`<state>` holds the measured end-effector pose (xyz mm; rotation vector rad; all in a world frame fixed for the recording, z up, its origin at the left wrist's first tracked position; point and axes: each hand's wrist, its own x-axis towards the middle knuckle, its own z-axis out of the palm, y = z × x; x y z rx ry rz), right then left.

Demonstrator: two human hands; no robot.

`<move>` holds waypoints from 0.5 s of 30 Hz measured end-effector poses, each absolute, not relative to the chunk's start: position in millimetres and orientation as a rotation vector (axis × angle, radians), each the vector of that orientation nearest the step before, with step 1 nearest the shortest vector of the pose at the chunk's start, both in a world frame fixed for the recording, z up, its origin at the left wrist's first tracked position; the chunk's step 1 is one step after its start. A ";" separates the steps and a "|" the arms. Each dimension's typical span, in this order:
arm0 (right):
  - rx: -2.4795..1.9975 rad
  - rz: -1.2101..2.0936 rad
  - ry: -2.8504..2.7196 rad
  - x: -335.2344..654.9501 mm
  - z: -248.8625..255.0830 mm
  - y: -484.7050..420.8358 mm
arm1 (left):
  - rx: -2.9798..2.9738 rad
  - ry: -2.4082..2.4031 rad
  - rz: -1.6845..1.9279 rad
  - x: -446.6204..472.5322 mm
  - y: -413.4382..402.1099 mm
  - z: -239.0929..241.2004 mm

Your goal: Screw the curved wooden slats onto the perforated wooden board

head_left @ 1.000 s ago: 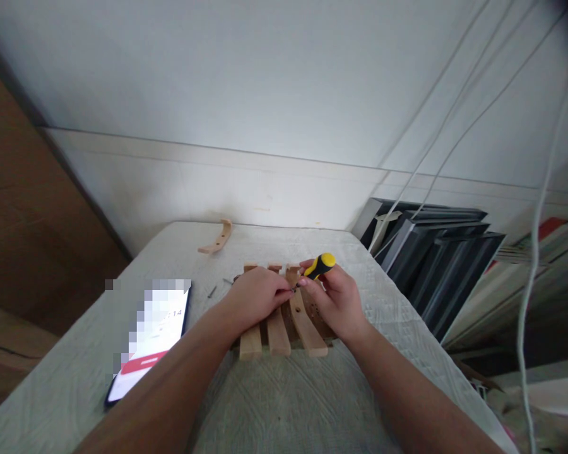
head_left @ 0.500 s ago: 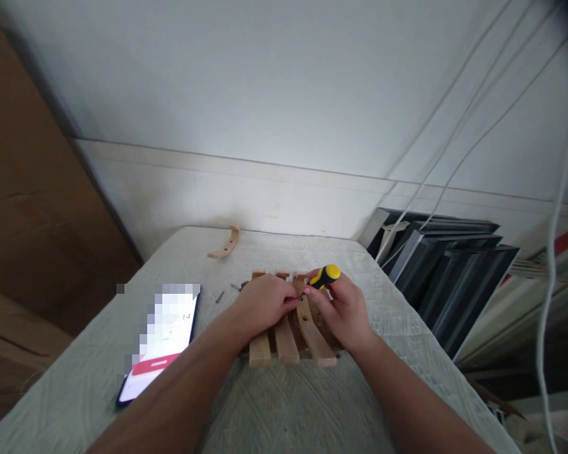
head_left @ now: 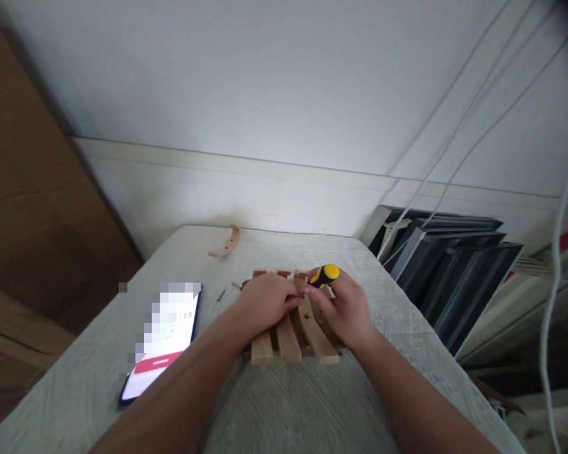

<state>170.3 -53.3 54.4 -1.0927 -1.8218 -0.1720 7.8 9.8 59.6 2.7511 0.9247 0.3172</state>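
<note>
The pale wall (head_left: 265, 94) rises straight behind my workspace, meeting the far edge of the cloth-covered table (head_left: 392, 315) and stopping any reach beyond it. To my right, the table's edge slants down beside a stack of dark framed panels (head_left: 454, 277); cloth spreads between that edge and my right forearm, leaving me elbow room. My left side is tighter: a smartphone (head_left: 175, 334), partly pixelated, lies just beside my forearm, which covers its near corner.

Between my arms sits the slatted wooden assembly (head_left: 289, 343), three pale slats side by side over darker wood, their near ends toward me. My left hand (head_left: 267, 299) rests across the left and middle slats, thumb and fingertips drawn together at the rightmost slat; I cannot tell whether they pinch something. My right hand (head_left: 348, 309) is wrapped around a yellow-and-black screwdriver (head_left: 326, 274), tilted, its tip down at that slat near my left fingertips. A loose curved wooden bracket (head_left: 227, 244) lies near the far edge, and a small screw (head_left: 221, 296) rests left of my left hand.

Compared with half a second ago, my hands and the screwdriver hold practically the same place; the phone's visible digits read 15 instead of 14.
</note>
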 end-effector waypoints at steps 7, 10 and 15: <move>-1.092 -0.187 -1.811 172.2 51.6 -50.2 | 2.740 0.914 0.322 7.7 11.1 56.8; -1.136 -0.144 -1.782 174.1 50.3 -48.7 | 2.739 0.908 0.326 7.7 11.5 57.3; -1.191 -0.061 -1.713 175.8 47.5 -46.0 | 2.673 0.907 0.314 9.2 14.4 63.1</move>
